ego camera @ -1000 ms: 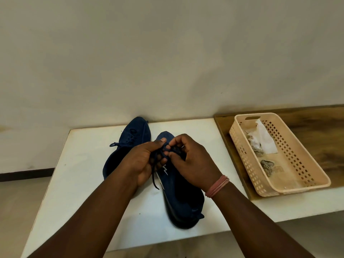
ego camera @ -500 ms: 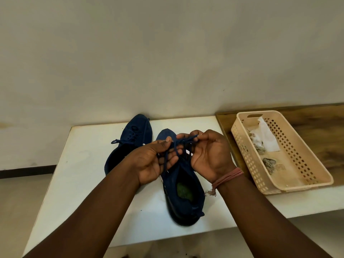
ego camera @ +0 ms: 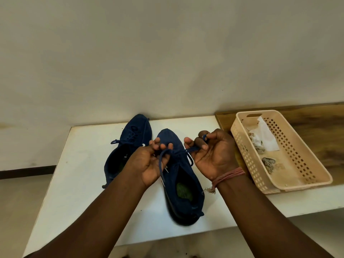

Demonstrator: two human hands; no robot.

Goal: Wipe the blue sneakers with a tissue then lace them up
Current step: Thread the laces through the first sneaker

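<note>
**Lace pulled tight on the right sneaker**

Right sneaker (ego camera: 183, 185) sits in the middle of the white table (ego camera: 78, 183), toe pointing away toward the wall, heel near the front edge. You can see a green insole inside it. Its blue lace (ego camera: 178, 154) is stretched out sideways above the tongue, one end going to each hand.

Left hand (ego camera: 149, 164) is palm-up over the shoe's left side, fingers curled around a loop of lace, fingertips poking up. Right hand (ego camera: 212, 153) is also palm-up, just right of the shoe, fingers curled in and pinching the other end, with a bit of lace sticking out up by the index finger. There's a pink thread band (ego camera: 229, 175) around that wrist with a frayed end hanging off.

Left sneaker (ego camera: 128, 146) lies just beside the first one, further left and back, toe almost at the wall. Its laces look tied, with a loop sticking out to the left.

Off to the right, on a brown wooden top (ego camera: 316, 127), there's a beige perforated basket (ego camera: 305, 175) holding a white tissue (ego camera: 264, 138) at the far end and some grubby crumpled bits (ego camera: 269, 162) further in.
</note>
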